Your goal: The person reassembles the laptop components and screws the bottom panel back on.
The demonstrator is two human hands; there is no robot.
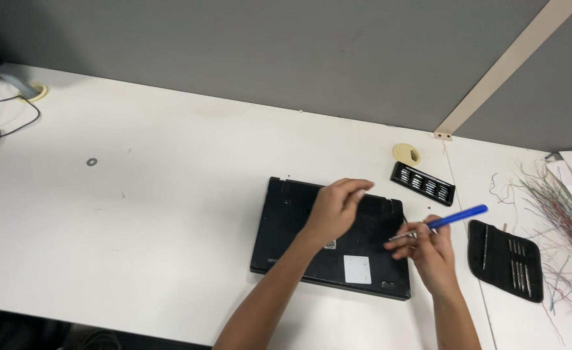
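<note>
Nearest the head camera, my two forearms came up from the bottom edge toward a black laptop [318, 249] that lay bottom-side up on the white desk [169, 214], near its front edge. My right hand [428, 253] was pinched around a blue-handled screwdriver [451, 219], its metal tip angled down and left to the laptop's right edge. My left hand [338, 207] hovered over the upper middle of the base with its fingertips drawn together; whether they pinched a screw or nothing at all I could not tell. I judged that I was working on the screws of the base panel, and that the next move called for seating the tip squarely in a screw head while the left hand steadied the case. Just beyond the laptop's far right corner lay a black bit holder [423, 183], and to the right a black tool pouch [506, 259] with slim drivers, beside a tangle of loose wires [568, 220].
</note>
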